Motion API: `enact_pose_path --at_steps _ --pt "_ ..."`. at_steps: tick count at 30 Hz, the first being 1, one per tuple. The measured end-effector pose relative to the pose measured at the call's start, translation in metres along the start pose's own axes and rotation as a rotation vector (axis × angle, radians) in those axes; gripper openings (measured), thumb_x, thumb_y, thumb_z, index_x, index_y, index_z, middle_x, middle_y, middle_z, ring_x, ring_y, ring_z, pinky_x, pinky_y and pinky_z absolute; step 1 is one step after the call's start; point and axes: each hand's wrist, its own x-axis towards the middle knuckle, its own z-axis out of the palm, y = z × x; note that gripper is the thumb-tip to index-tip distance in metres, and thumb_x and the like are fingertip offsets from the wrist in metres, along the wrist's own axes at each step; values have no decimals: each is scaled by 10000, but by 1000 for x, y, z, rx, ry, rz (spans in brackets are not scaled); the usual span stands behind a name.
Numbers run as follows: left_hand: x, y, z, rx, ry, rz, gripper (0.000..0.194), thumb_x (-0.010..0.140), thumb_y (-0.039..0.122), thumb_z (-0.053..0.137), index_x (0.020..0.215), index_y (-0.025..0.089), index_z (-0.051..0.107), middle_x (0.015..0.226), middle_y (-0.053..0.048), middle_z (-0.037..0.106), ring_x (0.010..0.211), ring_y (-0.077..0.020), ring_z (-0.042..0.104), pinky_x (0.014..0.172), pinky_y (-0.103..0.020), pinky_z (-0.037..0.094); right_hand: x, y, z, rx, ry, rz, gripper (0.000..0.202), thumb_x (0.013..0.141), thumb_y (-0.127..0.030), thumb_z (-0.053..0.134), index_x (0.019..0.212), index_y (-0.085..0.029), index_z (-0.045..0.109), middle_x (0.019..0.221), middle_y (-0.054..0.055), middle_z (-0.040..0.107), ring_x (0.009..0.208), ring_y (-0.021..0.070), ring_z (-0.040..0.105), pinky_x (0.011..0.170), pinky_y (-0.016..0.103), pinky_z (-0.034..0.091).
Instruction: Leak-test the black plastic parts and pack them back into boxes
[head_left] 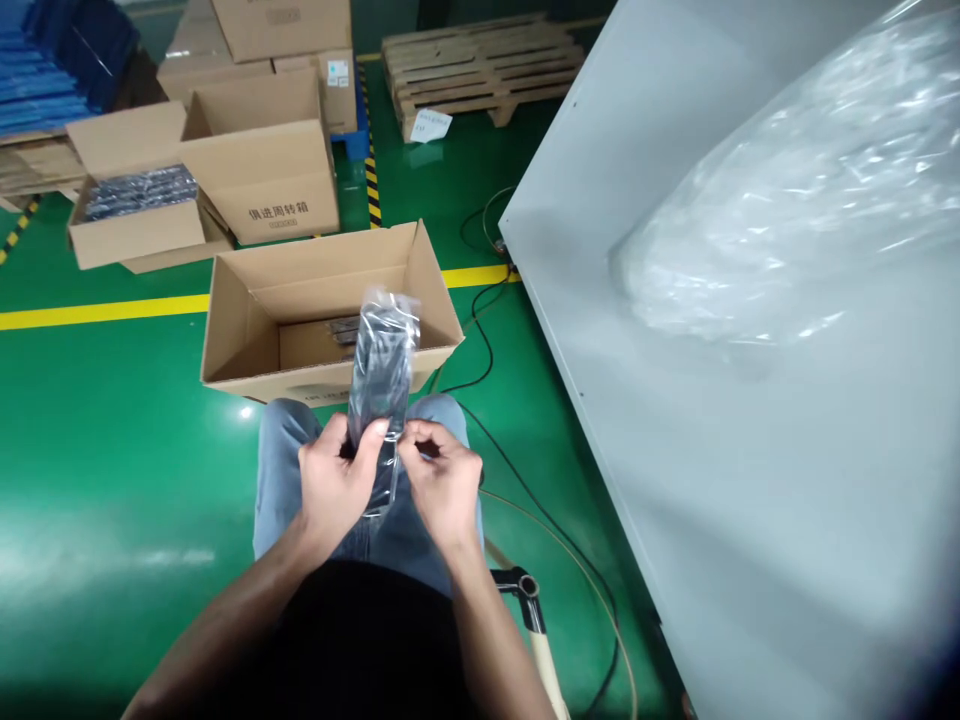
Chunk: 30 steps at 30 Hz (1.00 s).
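Note:
A long dark flat part in a clear plastic bag (382, 365) is held upright above my lap. My left hand (341, 475) grips its lower half, with the thumb across the front. At the bag's right edge, my right hand (442, 475) pinches with thumb and forefinger, apparently on the plastic; the exact hold is too small to make out. Beyond my knees stands an open cardboard box (322, 290), and the bag's top overlaps its near wall. Inside that box a few similar bagged parts (343, 330) lie on the bottom, partly hidden by the bag.
On the right is a large grey surface (675, 450) with a heap of clear plastic bags (787, 200). Another open box (142, 225) at the back left holds bagged parts. A wooden pallet (480, 70) lies at the back. Cables (525, 480) run over the green floor.

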Motion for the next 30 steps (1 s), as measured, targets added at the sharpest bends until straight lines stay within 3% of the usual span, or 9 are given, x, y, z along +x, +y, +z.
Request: enact_pose_path --at_steps 4,7,10,15,23,30 --pt "14 2 -6 -125 29 -86 478 974 576 582 670 211 533 575 36 500 571 -123 448 549 -242 366 2 -5 -7 121 -20 58 267 927 -418 685 1015 -180 769 811 40 763 736 180 712 720 291 597" --pt "21 1 -8 -158 76 -102 478 965 606 592 719 196 595 624 19 581 612 -134 498 582 -243 401 -9 -8 -3 145 -127 71 403 910 -450 732 1213 -183 737 896 61 775 774 185 729 661 270 597" --pt "22 1 -6 -180 88 -118 483 956 628 598 767 186 647 688 -8 668 657 -153 576 623 -251 446 -21 -4 6 116 -173 51 335 911 -450 737 1132 -201 766 884 55 777 765 187 731 704 291 622" --pt "20 0 -6 -162 125 -128 501 959 633 595 728 190 626 642 1 644 608 -145 566 585 -255 422 -26 9 10 105 -153 51 255 948 -435 700 1036 -223 812 933 54 810 819 209 762 852 353 651" --pt "20 -1 -5 -114 153 -96 476 983 606 573 763 188 636 674 -15 673 637 -156 592 596 -261 437 -26 6 6 -2 -124 -33 230 974 -409 662 985 -226 801 920 49 814 809 212 768 821 342 649" --pt "14 -13 -6 23 123 -26 388 995 530 558 832 195 665 687 -17 683 618 -165 601 610 -273 425 -17 16 7 -159 -111 -92 260 1035 -359 525 1025 -225 747 994 80 797 893 220 757 904 358 622"
